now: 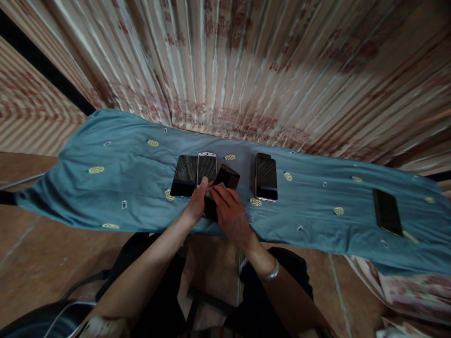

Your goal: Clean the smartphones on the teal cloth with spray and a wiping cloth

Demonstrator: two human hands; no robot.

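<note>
My left hand (196,202) and my right hand (230,213) meet at the near edge of a blue cloth (123,188). Together they grip a dark phone (227,177), tilted up off the cloth; its lower part is hidden under my fingers. My left thumb reaches the bottom of a white-framed phone (206,168) lying flat. A larger black phone (185,174) lies just left of that one. A silver bangle circles my right wrist.
Right of my hands a dark phone (266,178) rests on another device. Far right on the cloth lies a black phone (388,212). A striped curtain (246,61) hangs behind. Brown floor (45,263) shows below the cloth, by my dark-clothed legs.
</note>
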